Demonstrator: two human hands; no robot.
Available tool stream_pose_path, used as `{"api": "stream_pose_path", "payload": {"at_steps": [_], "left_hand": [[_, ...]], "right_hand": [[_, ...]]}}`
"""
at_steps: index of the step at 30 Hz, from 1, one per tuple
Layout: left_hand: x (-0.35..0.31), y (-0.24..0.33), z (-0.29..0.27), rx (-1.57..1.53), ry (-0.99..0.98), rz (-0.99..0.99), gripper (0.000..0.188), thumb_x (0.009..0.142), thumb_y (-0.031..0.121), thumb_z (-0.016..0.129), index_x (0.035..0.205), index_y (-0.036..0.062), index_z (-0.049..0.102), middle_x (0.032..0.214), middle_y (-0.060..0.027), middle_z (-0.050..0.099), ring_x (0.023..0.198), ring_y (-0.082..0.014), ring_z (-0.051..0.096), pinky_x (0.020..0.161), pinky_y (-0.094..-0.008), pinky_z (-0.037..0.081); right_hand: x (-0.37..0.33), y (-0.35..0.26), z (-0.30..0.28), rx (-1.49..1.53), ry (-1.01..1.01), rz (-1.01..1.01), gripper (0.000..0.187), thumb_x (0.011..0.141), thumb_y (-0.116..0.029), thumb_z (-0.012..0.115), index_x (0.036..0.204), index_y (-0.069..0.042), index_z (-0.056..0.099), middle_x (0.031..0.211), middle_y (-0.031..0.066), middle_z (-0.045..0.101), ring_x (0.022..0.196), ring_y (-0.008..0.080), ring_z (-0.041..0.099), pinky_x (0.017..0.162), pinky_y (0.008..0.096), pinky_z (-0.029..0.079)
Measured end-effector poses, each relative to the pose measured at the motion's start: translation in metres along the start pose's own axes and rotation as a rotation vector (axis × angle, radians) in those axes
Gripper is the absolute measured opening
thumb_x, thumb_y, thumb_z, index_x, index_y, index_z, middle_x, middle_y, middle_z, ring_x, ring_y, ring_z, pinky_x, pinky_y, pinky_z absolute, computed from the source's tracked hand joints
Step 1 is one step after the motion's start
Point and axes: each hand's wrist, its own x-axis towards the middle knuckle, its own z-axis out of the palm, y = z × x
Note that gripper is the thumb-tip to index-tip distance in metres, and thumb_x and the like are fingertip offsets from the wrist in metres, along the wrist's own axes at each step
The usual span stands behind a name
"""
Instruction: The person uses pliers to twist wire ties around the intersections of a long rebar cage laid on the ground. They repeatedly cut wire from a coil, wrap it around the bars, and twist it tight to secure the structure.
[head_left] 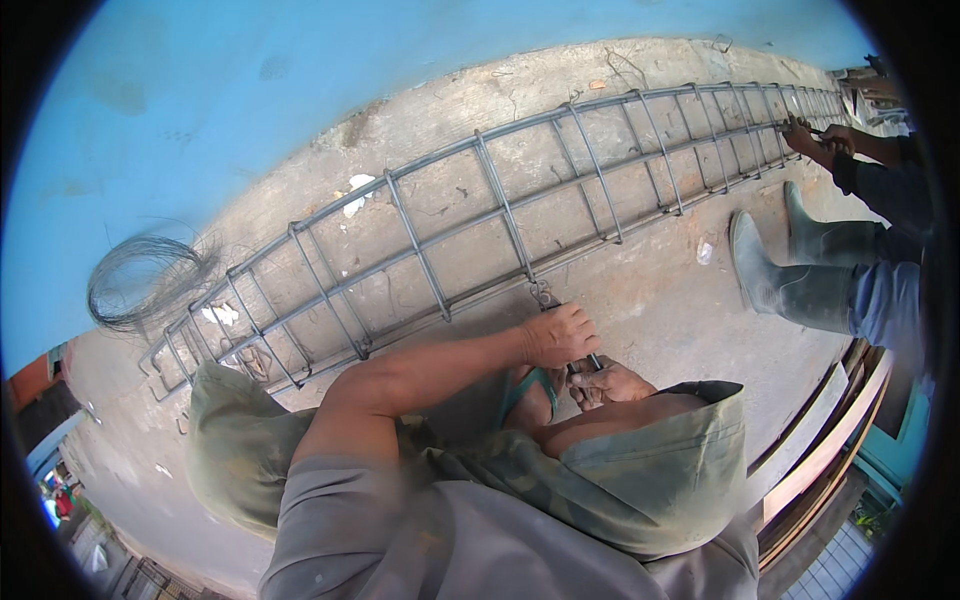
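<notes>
A long steel rebar cage [500,215] lies on the concrete floor along a blue wall. My left hand [560,335] is closed in a fist just below the cage's near bar, where a twisted tie wire [543,297] hangs down into it. My right hand [612,385] sits directly below the left, fingers wrapped around a dark metal tool [590,363] that points up toward the left fist. Both hands are over my bent knees; a teal sandal [525,392] shows beneath them.
A coil of thin wire [140,280] lies by the cage's left end. At the right, another person in grey rubber boots [775,280] has both hands [815,135] on the cage's far end. Wooden planks [830,440] are stacked at lower right.
</notes>
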Motion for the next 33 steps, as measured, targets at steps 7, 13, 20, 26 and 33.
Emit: {"api": "stream_pose_path", "payload": {"at_steps": [7, 13, 20, 26, 33], "left_hand": [[0.052, -0.005, -0.031, -0.246, -0.430, -0.293, 0.019, 0.080, 0.018, 0.058, 0.092, 0.0050, 0.065, 0.082, -0.0126, 0.071, 0.085, -0.0249, 0.069, 0.083, -0.0383, 0.049], [0.012, -0.007, 0.000, 0.007, 0.135, 0.019, 0.016, 0.079, 0.020, 0.059, 0.087, 0.0067, 0.063, 0.079, -0.0085, 0.067, 0.080, -0.0249, 0.066, 0.079, -0.0372, 0.046], [0.007, -0.005, -0.001, 0.023, -0.190, -0.071, 0.016, 0.074, 0.020, 0.063, 0.084, 0.0071, 0.061, 0.077, -0.0069, 0.065, 0.077, -0.0252, 0.063, 0.075, -0.0362, 0.044], [0.033, -0.009, -0.011, -0.200, -0.495, -0.261, 0.021, 0.067, 0.018, 0.068, 0.084, 0.0068, 0.065, 0.080, -0.0066, 0.065, 0.083, -0.0252, 0.062, 0.077, -0.0366, 0.044], [-0.018, 0.031, -0.008, -0.135, -0.219, 0.010, 0.027, 0.068, 0.020, 0.068, 0.090, 0.0044, 0.064, 0.091, -0.0099, 0.061, 0.100, -0.0249, 0.057, 0.089, -0.0376, 0.043]], "right_hand": [[-0.005, 0.010, -0.001, -1.493, 1.082, -0.626, 0.033, 0.081, -0.017, 0.072, 0.106, -0.006, 0.053, 0.092, 0.0174, 0.065, 0.081, 0.0353, 0.063, 0.066, 0.0442, 0.049], [0.014, 0.021, -0.019, -0.405, 0.195, -0.139, 0.018, 0.086, -0.011, 0.067, 0.098, -0.006, 0.055, 0.074, 0.0066, 0.062, 0.065, 0.0203, 0.064, 0.058, 0.0315, 0.048], [0.003, 0.013, -0.006, -0.418, 0.185, -0.236, 0.028, 0.087, -0.011, 0.064, 0.111, -0.004, 0.054, 0.093, 0.0107, 0.065, 0.088, 0.0140, 0.066, 0.066, 0.0270, 0.049], [0.012, 0.011, 0.004, -0.707, 0.456, -0.331, 0.032, 0.088, -0.012, 0.066, 0.117, -0.003, 0.056, 0.102, 0.0178, 0.065, 0.087, 0.0306, 0.065, 0.078, 0.0382, 0.052], [0.010, 0.054, 0.012, 0.403, -0.242, -0.165, 0.024, 0.092, -0.019, 0.065, 0.107, -0.001, 0.057, 0.079, 0.0073, 0.063, 0.069, 0.0146, 0.061, 0.060, 0.0290, 0.048]]}}
